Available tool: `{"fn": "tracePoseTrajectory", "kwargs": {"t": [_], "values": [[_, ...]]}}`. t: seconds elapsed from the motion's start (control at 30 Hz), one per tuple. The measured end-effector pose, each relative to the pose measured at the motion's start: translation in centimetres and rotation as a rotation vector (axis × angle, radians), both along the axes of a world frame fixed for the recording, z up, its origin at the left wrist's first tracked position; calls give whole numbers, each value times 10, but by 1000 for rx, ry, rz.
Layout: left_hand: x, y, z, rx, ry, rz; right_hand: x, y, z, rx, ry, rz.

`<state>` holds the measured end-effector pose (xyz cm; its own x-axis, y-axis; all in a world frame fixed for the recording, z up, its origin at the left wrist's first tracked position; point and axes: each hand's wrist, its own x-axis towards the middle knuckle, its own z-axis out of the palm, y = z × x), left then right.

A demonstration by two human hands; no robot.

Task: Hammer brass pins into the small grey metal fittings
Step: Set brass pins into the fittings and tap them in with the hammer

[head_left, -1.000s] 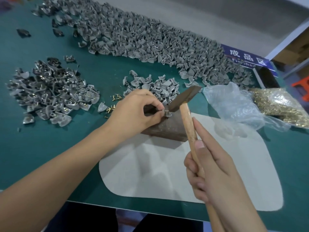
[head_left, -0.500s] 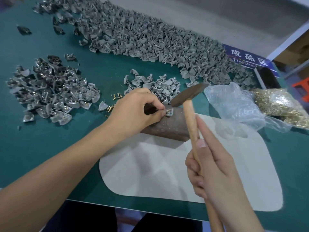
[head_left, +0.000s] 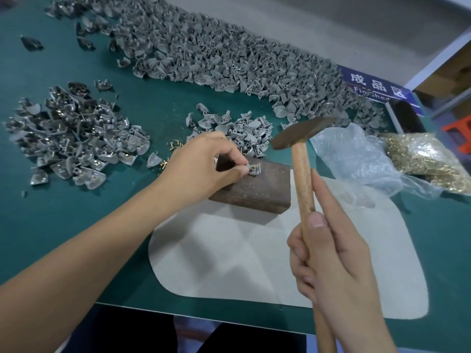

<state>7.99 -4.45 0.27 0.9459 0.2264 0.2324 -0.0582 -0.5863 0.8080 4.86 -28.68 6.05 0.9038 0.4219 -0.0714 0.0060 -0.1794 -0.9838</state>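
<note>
A small grey fitting (head_left: 254, 169) is pinched between the thumb and forefinger of the left hand (head_left: 204, 166) and is held down on the top of a rusty brown metal block (head_left: 257, 189). A brass pin (head_left: 252, 167) is seen standing in the fitting, just beyond the fingertips. The block is set on the far edge of a pale grey mat (head_left: 254, 263), which is laid on the green bench (head_left: 63, 225).

A hammer (head_left: 303, 174) is gripped by the right hand (head_left: 331, 263), with the fingers curled round its wooden handle and the thumb laid straight along it. The dark hammer head is held in the air, above and to the right of the fitting, and is not touching it.

A small heap of grey fittings (head_left: 237, 131) is seen just beyond the left hand, and a few loose brass pins (head_left: 174, 143) are scattered on the bench beside it. A second heap of fittings with pins in them (head_left: 76, 138) is piled at the left. A long bank of grey fittings (head_left: 216, 52) is spread along the far side of the bench. At the right, a crumpled clear plastic bag (head_left: 356, 159) is lying, and a bag full of brass pins (head_left: 428, 161) is placed beside it. A blue sign (head_left: 377, 85) with white characters is fixed at the far right edge.
</note>
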Motion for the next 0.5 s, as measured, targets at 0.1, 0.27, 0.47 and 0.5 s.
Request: {"fn": "tracePoseTrajectory", "kwargs": {"t": [0.1,0.27,0.47,0.5], "values": [[0,0,0,-27,5,-6,-1,1,-6,11,37,11],[0,-1,1,-14,4,2,4,-4,-9,2,76,-40],[0,-1,0,-3,-6,0,1,-3,-5,38,27,-57],[0,-1,0,-7,-5,3,0,-1,-6,19,32,-37]]}}
